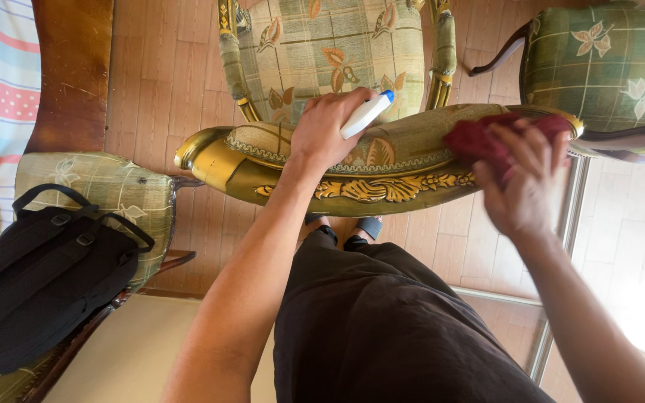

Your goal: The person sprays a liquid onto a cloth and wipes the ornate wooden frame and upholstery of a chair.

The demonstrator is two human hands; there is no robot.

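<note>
Closest to you are your own dark trousers [390,328], and your two forearms reach out over them to the chair back [382,160] in front of you. Your left hand [326,130] is wrapped in a fist round a white spray bottle [363,116] with a blue tip, the nozzle end sticking out to the right of your knuckles. It looks light, hard plastic, smooth enough to slip if wet; hold it round the neck as you do now. Being opaque, it does not show how much liquid is in it.

Your right hand [520,190] is blurred, its fingers bunched over a dark red cloth [479,138] pressed on the chair's top rail, to the right of the bottle. The cloth is soft and limp, and will crumple to any shape; a loose handful grips it well.

The chair, with green patterned upholstery and a gilt carved frame [382,188], looks stiff and heavy, and the carving is probably delicate. Steady it by the plain curved rail under your hands, not the ornament.

Left of your left arm a black backpack [39,287] lies zipped shut on another upholstered seat [106,190]; what it holds is hidden. Beyond your right hand stands a second green chair [606,67].
</note>
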